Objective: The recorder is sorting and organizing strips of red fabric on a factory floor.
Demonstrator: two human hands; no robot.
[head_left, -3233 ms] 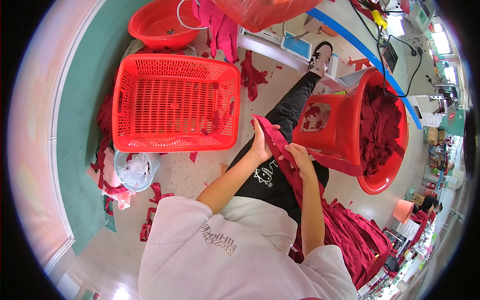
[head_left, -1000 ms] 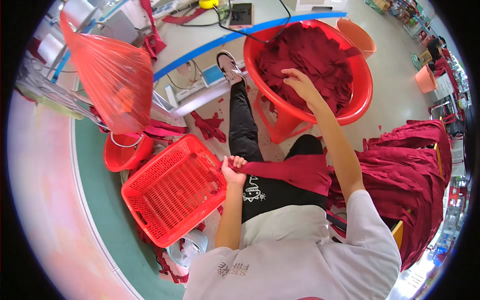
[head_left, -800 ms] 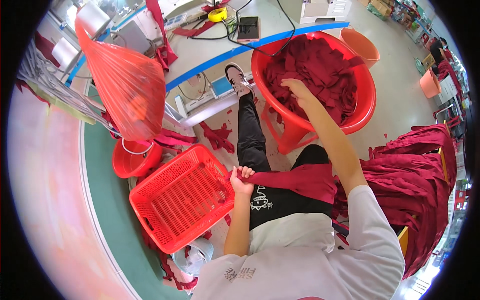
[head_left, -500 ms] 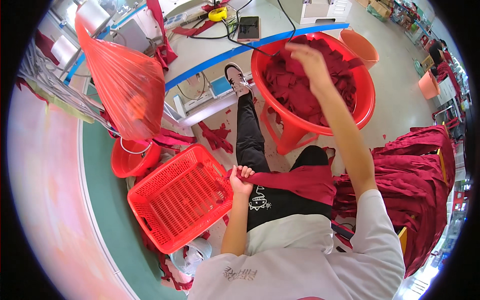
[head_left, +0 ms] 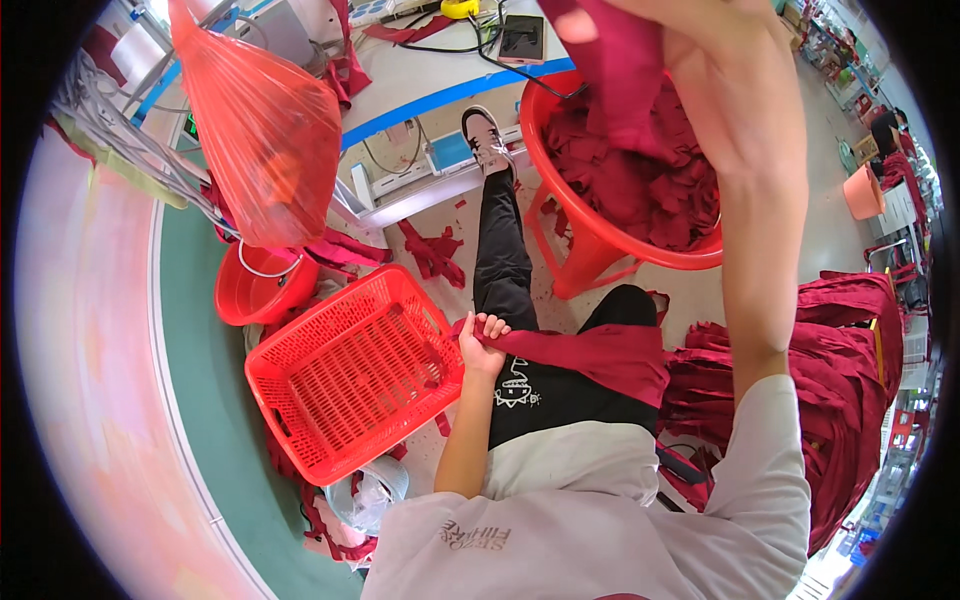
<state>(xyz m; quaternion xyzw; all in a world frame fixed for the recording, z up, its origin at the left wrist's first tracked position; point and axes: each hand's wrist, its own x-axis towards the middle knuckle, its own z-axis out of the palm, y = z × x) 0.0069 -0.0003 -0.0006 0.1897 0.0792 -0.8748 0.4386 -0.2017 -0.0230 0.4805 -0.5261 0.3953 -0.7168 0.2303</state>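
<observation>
My left hand (head_left: 482,347) is closed round one end of a dark red length of fabric (head_left: 595,356), which lies across my lap toward the right. Raised close to the camera, my right hand (head_left: 715,45) grips another dark red fabric piece (head_left: 622,80), and a fingertip shows beside the cloth. This piece hangs over a round red tub (head_left: 560,205) on a red stand. Inside the tub lies a heap of cut dark red fabric pieces (head_left: 600,185), partly hidden by my right forearm and the raised cloth.
A red plastic basket (head_left: 275,415) stands left of my lap, beside a red bucket (head_left: 250,297). A filled red plastic bag (head_left: 262,150) hangs above them. Bundled red fabric (head_left: 830,385) sits at my right. Ahead, a worktable (head_left: 420,85) carries a phone (head_left: 523,40) and cables.
My right hand has risen from the tub toward the camera, now with a fabric piece in it. The left hand keeps its hold on the cloth over my lap. The view has shifted slightly.
</observation>
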